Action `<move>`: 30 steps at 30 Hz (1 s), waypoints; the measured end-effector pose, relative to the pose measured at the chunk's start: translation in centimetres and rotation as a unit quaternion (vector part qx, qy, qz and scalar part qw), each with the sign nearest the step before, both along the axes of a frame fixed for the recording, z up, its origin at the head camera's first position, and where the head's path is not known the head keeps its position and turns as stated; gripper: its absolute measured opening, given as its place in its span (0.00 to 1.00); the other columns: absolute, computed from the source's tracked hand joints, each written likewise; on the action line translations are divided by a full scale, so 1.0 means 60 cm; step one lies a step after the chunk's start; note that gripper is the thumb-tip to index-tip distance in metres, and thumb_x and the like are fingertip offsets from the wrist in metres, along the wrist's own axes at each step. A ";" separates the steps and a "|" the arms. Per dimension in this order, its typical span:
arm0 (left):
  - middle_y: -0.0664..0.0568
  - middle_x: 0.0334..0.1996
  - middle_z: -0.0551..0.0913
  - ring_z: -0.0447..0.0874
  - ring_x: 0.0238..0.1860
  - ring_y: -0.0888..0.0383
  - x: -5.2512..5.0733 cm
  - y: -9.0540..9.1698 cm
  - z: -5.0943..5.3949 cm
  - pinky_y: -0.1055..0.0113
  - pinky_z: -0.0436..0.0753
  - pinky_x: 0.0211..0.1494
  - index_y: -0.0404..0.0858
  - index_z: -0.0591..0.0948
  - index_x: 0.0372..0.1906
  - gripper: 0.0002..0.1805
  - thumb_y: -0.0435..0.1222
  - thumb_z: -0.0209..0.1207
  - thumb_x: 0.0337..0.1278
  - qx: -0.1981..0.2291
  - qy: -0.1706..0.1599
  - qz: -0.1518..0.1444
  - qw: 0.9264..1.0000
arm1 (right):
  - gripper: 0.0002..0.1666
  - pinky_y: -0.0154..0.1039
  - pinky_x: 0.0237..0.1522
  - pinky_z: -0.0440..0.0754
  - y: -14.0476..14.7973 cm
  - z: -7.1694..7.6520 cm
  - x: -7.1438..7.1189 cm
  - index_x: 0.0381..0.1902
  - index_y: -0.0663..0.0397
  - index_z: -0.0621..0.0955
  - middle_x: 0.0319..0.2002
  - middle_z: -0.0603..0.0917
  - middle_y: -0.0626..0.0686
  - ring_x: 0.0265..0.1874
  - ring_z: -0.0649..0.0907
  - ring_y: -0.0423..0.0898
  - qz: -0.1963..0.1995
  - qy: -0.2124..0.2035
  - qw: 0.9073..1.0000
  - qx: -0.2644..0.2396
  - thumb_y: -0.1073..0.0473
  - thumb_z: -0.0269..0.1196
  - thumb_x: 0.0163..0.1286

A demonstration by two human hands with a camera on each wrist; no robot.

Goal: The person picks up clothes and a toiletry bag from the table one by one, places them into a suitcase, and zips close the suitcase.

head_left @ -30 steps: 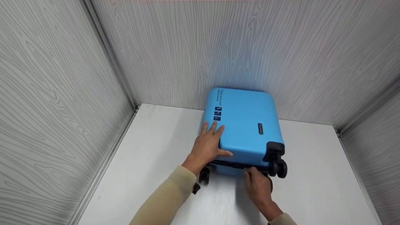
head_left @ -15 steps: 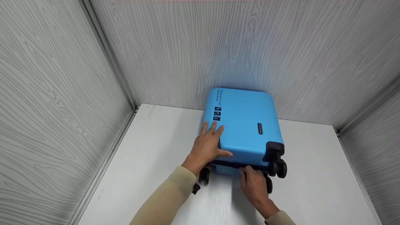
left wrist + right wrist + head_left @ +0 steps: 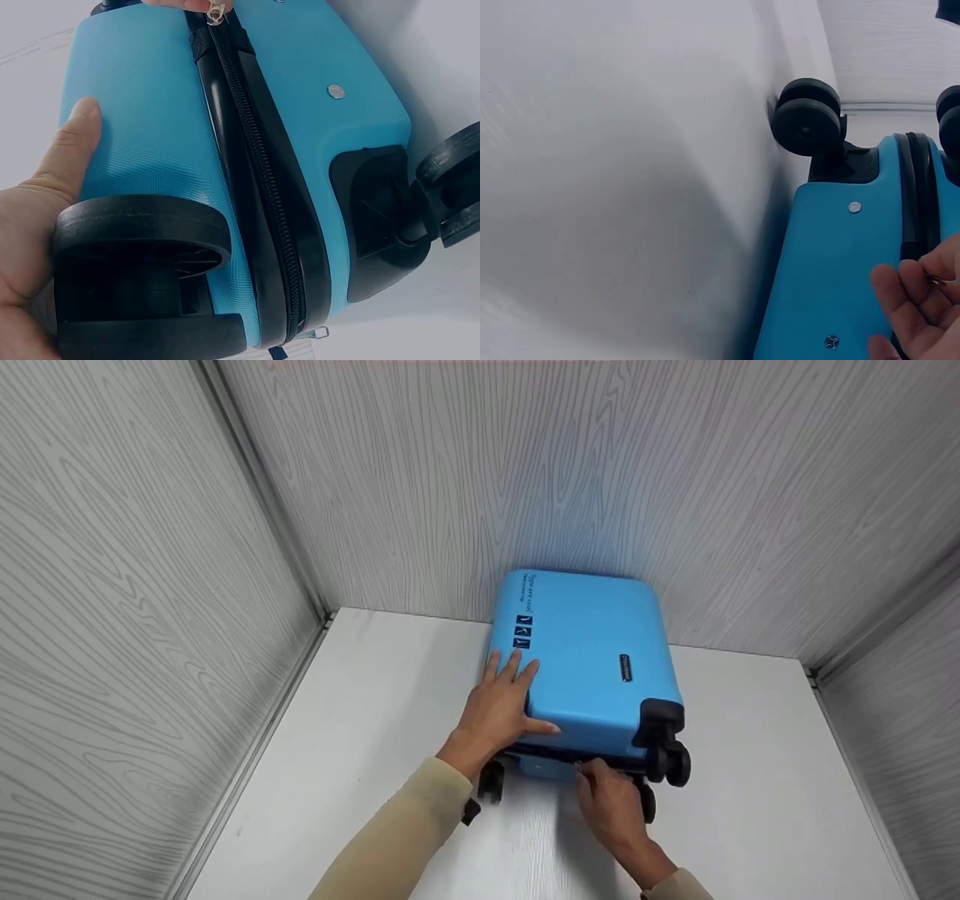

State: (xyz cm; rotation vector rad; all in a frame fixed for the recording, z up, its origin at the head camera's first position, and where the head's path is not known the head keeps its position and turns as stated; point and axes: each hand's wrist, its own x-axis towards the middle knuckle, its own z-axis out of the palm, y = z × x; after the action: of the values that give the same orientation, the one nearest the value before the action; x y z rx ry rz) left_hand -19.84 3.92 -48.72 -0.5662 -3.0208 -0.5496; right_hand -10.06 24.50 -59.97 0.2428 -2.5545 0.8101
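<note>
A light blue hard-shell suitcase [image 3: 592, 641] lies flat, its wheeled end towards me. Across its near corner my left hand [image 3: 496, 706] rests with spread fingers on the top shell. The left thumb [image 3: 81, 139] lies along the wheeled end in the left wrist view. At the black seam of that end, my right hand [image 3: 613, 802] pinches a metal zipper pull [image 3: 216, 12] between thumb and fingers. Closed black zipper teeth [image 3: 266, 176] run from the pull to the near corner in the left wrist view. The right wrist view shows the curled right fingers [image 3: 911, 300] beside the seam.
Black caster wheels [image 3: 667, 763] jut from the suitcase's corners; one wheel [image 3: 142, 229] partly covers the left hand in the left wrist view. The suitcase lies on a white surface [image 3: 375, 712], close against a wood-grained back panel [image 3: 420, 495]. Side panels stand left and right.
Over the first half second my right hand moved slightly left along the seam with the zipper pull. Since then it has stayed nearly still. The left hand and suitcase have not visibly moved.
</note>
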 end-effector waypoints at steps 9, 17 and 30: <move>0.46 0.86 0.53 0.43 0.86 0.39 -0.002 0.000 0.000 0.45 0.71 0.77 0.49 0.60 0.85 0.66 0.73 0.71 0.43 -0.007 0.006 -0.003 1.000 | 0.04 0.50 0.30 0.83 -0.005 0.007 0.001 0.37 0.56 0.84 0.31 0.88 0.54 0.26 0.86 0.50 -0.001 -0.015 1.000 0.005 0.70 0.67 0.70; 0.46 0.86 0.52 0.42 0.86 0.39 -0.003 0.001 0.001 0.44 0.70 0.78 0.49 0.59 0.85 0.66 0.73 0.70 0.43 -0.013 0.005 -0.007 1.000 | 0.04 0.49 0.28 0.83 -0.014 0.009 -0.003 0.36 0.55 0.84 0.29 0.88 0.53 0.25 0.85 0.50 0.009 -0.009 1.000 0.010 0.68 0.68 0.70; 0.46 0.86 0.53 0.43 0.86 0.39 -0.001 0.000 0.000 0.44 0.69 0.78 0.49 0.59 0.85 0.66 0.73 0.71 0.43 -0.009 0.004 -0.003 1.000 | 0.05 0.42 0.23 0.79 -0.028 0.008 -0.007 0.36 0.54 0.82 0.26 0.85 0.50 0.21 0.81 0.44 0.032 0.006 0.999 0.012 0.68 0.68 0.71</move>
State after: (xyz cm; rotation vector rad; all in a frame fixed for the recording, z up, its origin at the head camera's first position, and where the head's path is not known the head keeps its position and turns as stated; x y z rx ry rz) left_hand -19.93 3.94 -48.71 -0.5783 -3.0198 -0.5195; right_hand -10.47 22.83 -59.50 0.3376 -2.5587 0.7983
